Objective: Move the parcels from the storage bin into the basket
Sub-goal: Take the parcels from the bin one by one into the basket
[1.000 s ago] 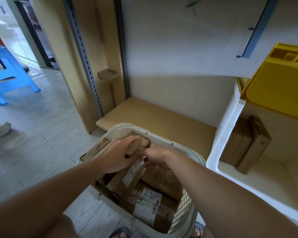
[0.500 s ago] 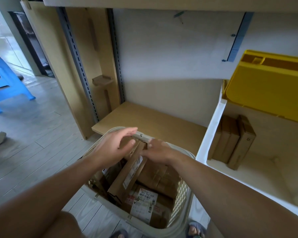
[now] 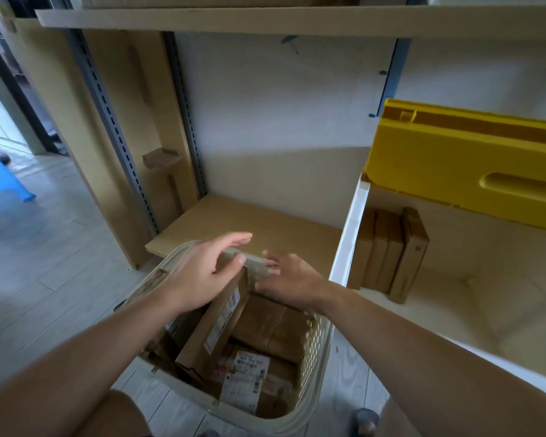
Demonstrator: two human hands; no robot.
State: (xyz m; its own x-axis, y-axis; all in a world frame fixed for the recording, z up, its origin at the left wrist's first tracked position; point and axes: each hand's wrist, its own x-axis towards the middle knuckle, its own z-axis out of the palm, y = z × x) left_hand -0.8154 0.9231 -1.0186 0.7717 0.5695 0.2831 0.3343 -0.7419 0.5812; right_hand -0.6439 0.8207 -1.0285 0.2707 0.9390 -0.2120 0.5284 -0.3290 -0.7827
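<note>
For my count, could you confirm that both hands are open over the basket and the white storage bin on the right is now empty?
Not quite: the head view shows brown parcels standing in the white storage bin. The rest holds: the left hand and right hand are open over the basket.

Parcels [image 3: 234, 339] in basket [image 3: 312, 367]; storage bin [image 3: 347, 247] right of it.

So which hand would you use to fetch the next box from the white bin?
Probably the right hand. It hovers open above the basket, on the side nearest the white bin, where brown parcels stand upright. The left hand, also open, would have to cross over.
</note>
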